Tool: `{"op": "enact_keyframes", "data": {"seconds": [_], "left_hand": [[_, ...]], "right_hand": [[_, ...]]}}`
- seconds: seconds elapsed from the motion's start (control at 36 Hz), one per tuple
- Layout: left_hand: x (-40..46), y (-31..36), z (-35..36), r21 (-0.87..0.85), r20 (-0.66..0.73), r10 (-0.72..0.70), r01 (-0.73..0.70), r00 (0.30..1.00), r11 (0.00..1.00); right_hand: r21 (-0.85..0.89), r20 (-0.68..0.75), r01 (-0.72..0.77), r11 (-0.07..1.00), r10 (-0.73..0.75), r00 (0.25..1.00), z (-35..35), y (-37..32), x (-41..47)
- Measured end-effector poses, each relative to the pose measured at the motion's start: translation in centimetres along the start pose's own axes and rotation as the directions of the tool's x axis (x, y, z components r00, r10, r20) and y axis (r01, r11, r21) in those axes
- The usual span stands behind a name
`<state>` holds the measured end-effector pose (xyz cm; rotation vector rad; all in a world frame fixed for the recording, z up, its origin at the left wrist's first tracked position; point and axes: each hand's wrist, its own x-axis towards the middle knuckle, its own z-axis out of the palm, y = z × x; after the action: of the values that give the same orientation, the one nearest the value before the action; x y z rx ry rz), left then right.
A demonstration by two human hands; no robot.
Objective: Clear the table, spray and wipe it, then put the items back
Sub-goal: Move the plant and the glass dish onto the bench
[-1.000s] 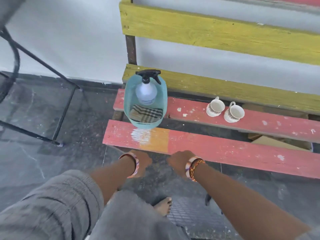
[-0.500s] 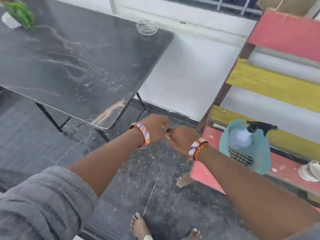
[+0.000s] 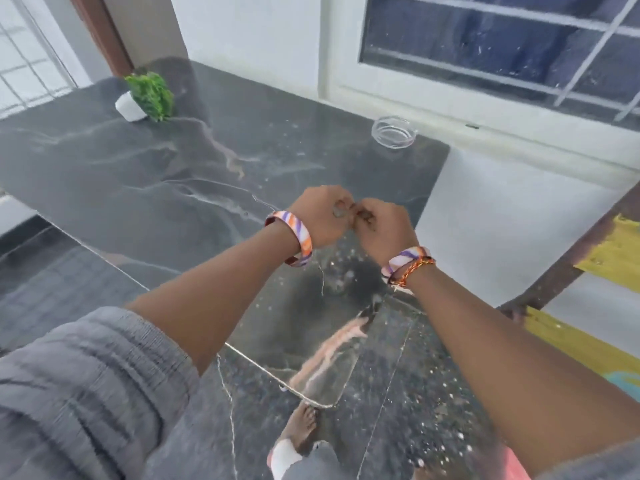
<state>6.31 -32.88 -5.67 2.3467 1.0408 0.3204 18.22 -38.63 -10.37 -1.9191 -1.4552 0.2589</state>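
I see the dark marble-patterned desk (image 3: 166, 174) running long from near right to far left. A small green plant in a white pot (image 3: 145, 98) sits at its far left end, and a clear round glass ashtray (image 3: 394, 130) near its far right corner. My left hand (image 3: 320, 216) and right hand (image 3: 382, 230) meet above the desk, fingers curled together; whether either grip pinches anything is too blurred to tell.

Window (image 3: 502, 46): barred, set in the white wall behind.
Bench (image 3: 609, 258): yellow-painted slats, seen at right.
Floor (image 3: 398, 393): dark tiles, white-speckled.
Door frame (image 3: 104, 32): brown, upper left.
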Motion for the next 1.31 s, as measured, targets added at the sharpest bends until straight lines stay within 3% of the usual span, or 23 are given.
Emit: {"op": "enact_keyframes", "data": {"seconds": [0.08, 0.14, 0.28, 0.39, 0.5, 0.61, 0.75, 0.83, 0.94, 1.0, 1.06, 1.14, 1.22, 1.31], "left_hand": [[4.6, -1.6, -1.0, -0.060, 0.024, -0.024, 0.026, 0.999, 0.998], [8.3, -2.5, -1.4, -0.105, 0.038, -0.049, 0.053, 0.998, 0.993], [17.5, -3.1, -1.6, -0.420, 0.111, -0.145, 0.179, 0.983, 0.890], [23.5, -3.1, -0.5, -0.517, 0.151, -0.232, 0.276, 0.961, 0.810], [27.5, -3.0, 0.3, -0.512, 0.248, -0.242, 0.339, 0.938, 0.789], [30.5, -3.2, 1.0, -0.601, 0.306, -0.219, 0.366, 0.927, 0.710], [33.0, -3.9, 1.3, -0.712, 0.436, -0.193, 0.469, 0.879, 0.523], [33.2, -4.9, 0.9, -0.758, 0.462, -0.157, 0.481, 0.873, 0.440], [32.2, -7.0, -0.9, -0.805, 0.448, -0.143, 0.468, 0.883, 0.364], [31.4, -8.7, -2.7, -0.813, 0.425, -0.128, 0.440, 0.896, 0.381], [30.3, -11.1, -4.7, -0.790, 0.428, -0.081, 0.416, 0.900, 0.451], [29.1, -15.6, -8.2, -0.731, 0.361, -0.022, 0.297, 0.932, 0.615], [28.4, -20.7, -12.7, -0.539, 0.208, -0.008, 0.122, 0.978, 0.834], [27.9, -25.8, -17.8, -0.332, 0.116, -0.030, 0.067, 0.993, 0.941]], "right_hand": [[0.065, -0.093, -0.063, 0.996, 0.069, 0.993, 1.5, 1.0, 4.4], [0.159, -0.172, -0.169, 0.973, 0.196, 0.965, 2.3, 1.9, 7.5], [0.362, -0.202, -0.488, 0.795, 0.578, 0.791, 1.6, 4.5, 14.6], [0.384, -0.165, -0.606, 0.697, 0.697, 0.697, 0.9, 8.9, 19.7], [0.448, -0.174, -0.642, 0.622, 0.765, 0.620, 1.2, 11.3, 22.8], [0.241, -0.226, -0.735, 0.634, 0.773, 0.593, 1.5, 11.5, 24.6], [0.098, -0.228, -0.790, 0.605, 0.787, 0.574, 1.5, 11.8, 26.3], [0.177, -0.244, -0.811, 0.558, 0.823, 0.513, 1.9, 11.2, 26.2], [0.455, -0.189, -0.769, 0.449, 0.893, 0.409, 2.9, 8.4, 25.7], [0.626, -0.183, -0.686, 0.371, 0.925, 0.333, 3.8, 5.9, 25.6], [0.721, -0.187, -0.599, 0.349, 0.930, 0.317, 5.2, 2.8, 25.8], [0.758, -0.174, -0.550, 0.351, 0.921, 0.348, 7.9, -2.1, 26.5], [0.782, -0.124, -0.537, 0.316, 0.924, 0.363, 11.0, -6.2, 27.8], [0.779, -0.097, -0.543, 0.315, 0.915, 0.392, 13.8, -9.9, 29.4]]}}
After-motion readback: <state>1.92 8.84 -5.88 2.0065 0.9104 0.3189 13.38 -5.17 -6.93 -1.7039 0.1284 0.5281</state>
